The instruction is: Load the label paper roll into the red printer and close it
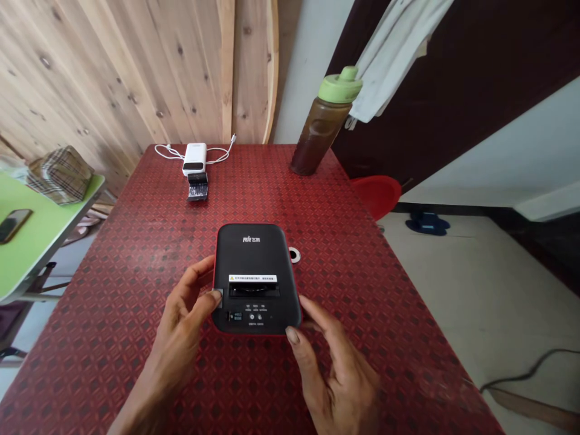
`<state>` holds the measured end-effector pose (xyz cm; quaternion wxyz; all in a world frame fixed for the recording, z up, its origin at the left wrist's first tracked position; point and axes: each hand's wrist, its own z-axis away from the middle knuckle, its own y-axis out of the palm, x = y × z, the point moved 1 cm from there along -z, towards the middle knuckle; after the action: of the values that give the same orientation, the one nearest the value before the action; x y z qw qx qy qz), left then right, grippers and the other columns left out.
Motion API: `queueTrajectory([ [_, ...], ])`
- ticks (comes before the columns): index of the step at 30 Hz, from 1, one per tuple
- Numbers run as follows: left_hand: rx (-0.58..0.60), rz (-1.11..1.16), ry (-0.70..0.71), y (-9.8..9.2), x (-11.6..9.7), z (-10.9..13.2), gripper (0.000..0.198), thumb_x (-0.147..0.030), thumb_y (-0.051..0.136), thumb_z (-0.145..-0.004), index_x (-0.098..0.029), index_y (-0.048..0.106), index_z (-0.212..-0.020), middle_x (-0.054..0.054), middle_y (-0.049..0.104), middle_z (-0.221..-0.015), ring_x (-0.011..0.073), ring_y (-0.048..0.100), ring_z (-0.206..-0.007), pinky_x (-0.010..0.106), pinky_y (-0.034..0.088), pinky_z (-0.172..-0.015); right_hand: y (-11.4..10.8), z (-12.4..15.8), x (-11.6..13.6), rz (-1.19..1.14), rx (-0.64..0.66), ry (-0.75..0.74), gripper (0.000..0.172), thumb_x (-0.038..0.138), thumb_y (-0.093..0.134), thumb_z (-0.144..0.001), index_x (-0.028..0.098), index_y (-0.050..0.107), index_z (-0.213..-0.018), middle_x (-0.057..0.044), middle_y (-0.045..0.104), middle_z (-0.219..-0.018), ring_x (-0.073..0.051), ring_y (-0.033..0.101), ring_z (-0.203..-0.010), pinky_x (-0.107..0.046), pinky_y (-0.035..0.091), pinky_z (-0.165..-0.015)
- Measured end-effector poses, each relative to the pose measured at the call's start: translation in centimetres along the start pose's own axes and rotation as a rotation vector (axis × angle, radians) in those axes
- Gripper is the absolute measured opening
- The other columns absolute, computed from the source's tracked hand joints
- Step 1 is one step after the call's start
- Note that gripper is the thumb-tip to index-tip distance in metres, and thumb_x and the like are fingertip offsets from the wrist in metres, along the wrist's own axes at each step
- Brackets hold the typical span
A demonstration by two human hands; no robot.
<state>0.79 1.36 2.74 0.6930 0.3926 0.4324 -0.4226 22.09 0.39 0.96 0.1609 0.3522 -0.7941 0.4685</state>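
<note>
One head-worn camera looks forward and down, close above the left hand (181, 308) and right hand (335, 374), along the counter (113, 314) toward the plank wall (113, 72).

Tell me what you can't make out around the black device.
All from the head view:
Black device warning label: print too small to read.
Device's left edge: partly hidden by the left hand thumb.
Near corner: hidden by the right hand fingers.
Dark strip below the white power bank: too small to identify.
Phone on the green table: cut off by the left edge.
Hanging cloth: cut off by the top edge.
</note>
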Motion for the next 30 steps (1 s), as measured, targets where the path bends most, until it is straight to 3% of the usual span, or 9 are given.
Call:
queueTrajectory([
  [11,0.002,0.014,0.044,-0.1,0.9,-0.1,0.059,-0.041,0.076,-0.095,-0.024,0.065,-0.150,0.011,0.072,-0.150,0.0341,0.062,-0.145,0.050,0.047,-0.120,-0.5,-0.6,-0.2,-0.035,0.026,-0.042,0.028,0.034,0.056,-0.113,0.019,0.067,-0.134,-0.008,0.085,-0.113,-0.019,0.086,-0.093,-0.028,0.069,-0.089],
  [14,0.028,-0.013,0.072,-0.3,1.2,-0.1,0.054,-0.044,0.073,-0.099,-0.028,0.066,-0.150,0.009,0.070,-0.155,0.0330,0.061,-0.146,0.048,0.046,-0.122,-1.8,-2.0,-0.2,-0.014,0.048,-0.102,0.027,0.029,0.059,-0.112,0.020,0.067,-0.136,-0.009,0.083,-0.119,-0.019,0.083,-0.103,-0.027,0.067,-0.094],
  [17,0.049,-0.049,0.098,-0.6,1.4,-0.2,0.053,-0.047,0.073,-0.099,-0.029,0.068,-0.149,0.009,0.069,-0.156,0.0334,0.061,-0.147,0.046,0.049,-0.120,-2.4,-4.9,0.4,-0.018,0.061,-0.240,0.027,0.013,0.058,-0.110,0.018,0.067,-0.136,-0.010,0.081,-0.123,-0.019,0.080,-0.112,-0.032,0.064,-0.104],
  [19,0.048,-0.060,0.109,-0.8,1.4,-0.3,0.054,-0.048,0.074,-0.098,-0.029,0.068,-0.148,0.010,0.070,-0.156,0.0345,0.061,-0.147,0.047,0.052,-0.117,-1.8,-7.4,1.3,-0.021,0.193,-0.337,0.029,0.004,0.054,-0.108,0.018,0.070,-0.128,-0.009,0.082,-0.119,-0.020,0.079,-0.110,-0.034,0.064,-0.102],
  [22,0.034,-0.082,0.128,-1.1,1.4,-0.2,0.055,-0.051,0.075,-0.097,-0.027,0.069,-0.147,0.011,0.070,-0.155,0.0358,0.062,-0.146,0.048,0.053,-0.117,0.7,-10.7,2.8,0.106,0.604,-0.354,0.031,-0.001,0.053,-0.106,0.019,0.075,-0.115,-0.007,0.082,-0.112,-0.021,0.078,-0.104,-0.037,0.064,-0.097],
  [24,0.034,-0.088,0.133,-1.1,1.5,-0.1,0.056,-0.052,0.075,-0.097,-0.026,0.069,-0.147,0.012,0.070,-0.155,0.0361,0.062,-0.146,0.049,0.053,-0.119,2.5,-12.3,3.7,0.258,0.811,-0.337,0.028,0.000,0.056,-0.104,0.016,0.076,-0.114,-0.010,0.081,-0.115,-0.025,0.078,-0.108,-0.042,0.063,-0.100],
  [27,0.043,-0.070,0.131,-1.1,1.6,-0.1,0.058,-0.053,0.075,-0.097,-0.026,0.069,-0.148,0.013,0.070,-0.155,0.0360,0.064,-0.145,0.049,0.054,-0.117,4.4,-13.7,4.6,0.385,0.916,-0.340,0.030,0.000,0.056,-0.102,0.012,0.076,-0.121,-0.016,0.080,-0.123,-0.031,0.076,-0.117,-0.046,0.060,-0.103],
  [30,0.046,-0.062,0.114,-1.1,1.6,-0.2,0.059,-0.055,0.076,-0.096,-0.026,0.068,-0.148,0.013,0.070,-0.154,0.0362,0.066,-0.143,0.049,0.056,-0.115,5.1,-14.4,5.3,0.416,0.941,-0.339,0.030,0.000,0.055,-0.102,0.010,0.076,-0.122,-0.018,0.080,-0.120,-0.032,0.078,-0.112,-0.043,0.061,-0.095],
])
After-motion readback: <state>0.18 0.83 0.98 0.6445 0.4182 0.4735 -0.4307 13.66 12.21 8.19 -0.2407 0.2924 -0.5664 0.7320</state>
